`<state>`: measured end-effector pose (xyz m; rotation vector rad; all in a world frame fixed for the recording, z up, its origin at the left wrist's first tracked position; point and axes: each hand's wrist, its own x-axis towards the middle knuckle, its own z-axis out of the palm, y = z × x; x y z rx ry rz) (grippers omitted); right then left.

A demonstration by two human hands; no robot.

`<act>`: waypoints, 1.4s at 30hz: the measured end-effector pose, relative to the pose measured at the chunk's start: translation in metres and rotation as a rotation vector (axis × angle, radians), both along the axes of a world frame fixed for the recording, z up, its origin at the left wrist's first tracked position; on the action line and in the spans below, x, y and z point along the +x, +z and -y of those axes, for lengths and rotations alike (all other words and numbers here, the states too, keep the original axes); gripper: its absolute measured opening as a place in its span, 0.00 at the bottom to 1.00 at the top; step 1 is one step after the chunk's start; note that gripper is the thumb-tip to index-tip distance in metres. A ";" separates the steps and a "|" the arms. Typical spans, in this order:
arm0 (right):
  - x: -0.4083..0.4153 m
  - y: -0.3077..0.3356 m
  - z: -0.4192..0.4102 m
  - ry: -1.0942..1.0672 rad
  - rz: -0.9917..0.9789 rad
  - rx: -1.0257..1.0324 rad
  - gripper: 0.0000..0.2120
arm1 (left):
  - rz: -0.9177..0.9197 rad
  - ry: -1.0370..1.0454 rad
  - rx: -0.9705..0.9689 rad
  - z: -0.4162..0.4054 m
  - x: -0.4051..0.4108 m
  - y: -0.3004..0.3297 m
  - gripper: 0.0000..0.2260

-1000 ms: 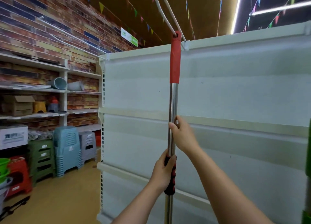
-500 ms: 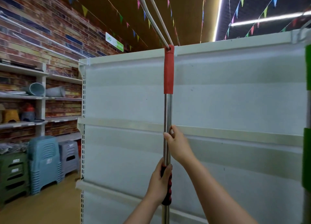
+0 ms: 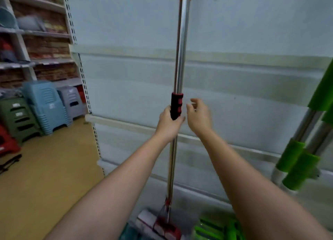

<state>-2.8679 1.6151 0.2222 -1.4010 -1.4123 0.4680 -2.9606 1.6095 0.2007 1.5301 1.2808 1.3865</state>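
Mop with a long chrome pole (image 3: 178, 59) stood upright before the white metal shelf panel (image 3: 243, 32), its red head (image 3: 166, 229) down near the floor. Your left hand (image 3: 168, 121) gripped its black-and-red rubber sleeve (image 3: 177, 104). Your right hand (image 3: 199, 116) hung just beside it, fingers loosely bent, holding nothing.
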 end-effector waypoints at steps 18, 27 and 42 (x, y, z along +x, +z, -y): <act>0.156 -0.130 0.247 -0.126 -0.381 -0.181 0.10 | 0.159 -0.281 -0.138 0.134 0.127 -0.052 0.10; 0.316 -0.135 0.448 -0.434 -0.407 -0.143 0.10 | 0.115 -0.777 -0.279 0.332 0.338 -0.074 0.10; 0.561 -0.167 0.731 -0.889 -0.538 -0.114 0.10 | -0.013 -1.243 -0.442 0.601 0.636 -0.124 0.10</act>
